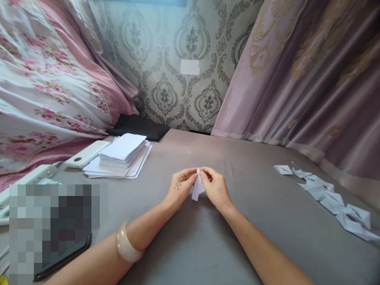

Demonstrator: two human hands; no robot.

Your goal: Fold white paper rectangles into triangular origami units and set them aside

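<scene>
A narrow folded piece of white paper (196, 190) is held upright between my two hands, over the middle of the grey surface. My left hand (182, 185) pinches it near its pointed top from the left. From the other side my right hand (214, 186) grips the same paper, thumb on the near face and fingers behind. Both thumbs sit close together by the tip. The lower strip of the paper hangs free below the fingers, and a second flap shows just right of it. Part of the paper is hidden behind my hands.
A stack of white paper sheets (121, 156) lies at the left, near a white box-like device (86, 153), a power strip (44, 174) and a black cloth (139, 126). Several folded paper pieces (326, 194) form a row at the right. Curtains (285, 79) border the right side.
</scene>
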